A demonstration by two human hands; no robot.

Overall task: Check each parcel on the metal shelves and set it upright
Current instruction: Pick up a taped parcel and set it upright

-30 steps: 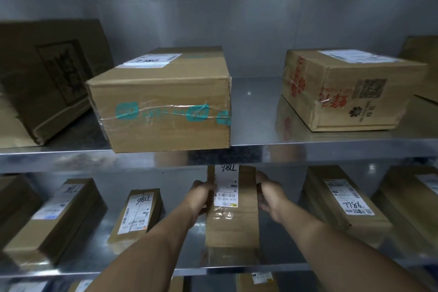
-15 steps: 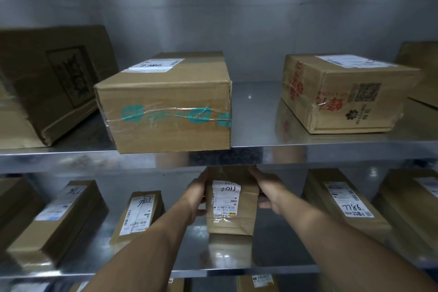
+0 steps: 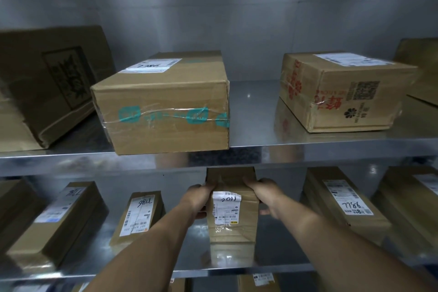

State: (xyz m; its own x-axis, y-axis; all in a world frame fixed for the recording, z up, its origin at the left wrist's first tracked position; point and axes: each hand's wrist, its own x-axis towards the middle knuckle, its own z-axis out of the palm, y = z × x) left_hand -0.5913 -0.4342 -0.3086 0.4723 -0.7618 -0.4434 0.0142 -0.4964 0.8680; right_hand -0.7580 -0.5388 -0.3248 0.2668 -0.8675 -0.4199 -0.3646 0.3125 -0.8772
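The parcel, a narrow brown carton with clear tape and a white label hand-marked 2011, stands upright on the lower shelf, directly below the teal-taped box. The left grip and right grip clasp its upper sides, fingers curled round the edges.

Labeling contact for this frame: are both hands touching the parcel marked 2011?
Touching. The head view shows the left hand and right hand each curling fingers over the parcel at its upper corners, with no gap.
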